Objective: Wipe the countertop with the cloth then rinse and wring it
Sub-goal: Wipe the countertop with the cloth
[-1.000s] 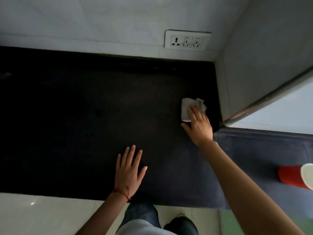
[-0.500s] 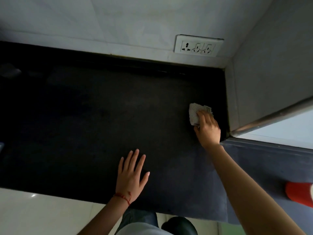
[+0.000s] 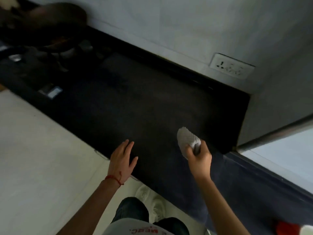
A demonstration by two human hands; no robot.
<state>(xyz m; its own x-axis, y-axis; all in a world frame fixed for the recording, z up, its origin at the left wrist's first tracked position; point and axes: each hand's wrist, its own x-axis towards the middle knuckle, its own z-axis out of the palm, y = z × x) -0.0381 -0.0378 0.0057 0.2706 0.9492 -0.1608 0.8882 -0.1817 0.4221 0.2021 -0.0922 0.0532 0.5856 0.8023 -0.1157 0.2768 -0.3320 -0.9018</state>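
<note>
From the head camera, looking down, the right hand (image 3: 200, 157) has its fingers curled tight around a bunched, pale grey textured cloth (image 3: 187, 139), most of which pokes out above the knuckles; it sits over the near right part of the dark, matte black stone countertop (image 3: 144, 106), though whether the cloth is pressed to the surface or raised just off it cannot be told from this angle. The left hand (image 3: 122, 160) lies flat on the counter's front edge, palm down, fingers straight and slightly spread, holding nothing and seemingly just bracing the body; a thin red thread bracelet (image 3: 114, 178) circles that wrist. At the far left stands a dark stove with a round dark pan (image 3: 50, 28) on it (blurred, so its details are unclear), and a white wall socket plate (image 3: 232, 67) is fixed to the pale wall behind the counter. A red cup (image 3: 286, 228) shows at the bottom right corner, well apart from the hands. As a judgement, the wiping stage is in hand: the counter shows no obvious spills or streaks, yet its dark surface hides much, so how much has been covered is uncertain. No sink or tap is in view, so rinsing and wringing the cloth appear yet to be done.
</note>
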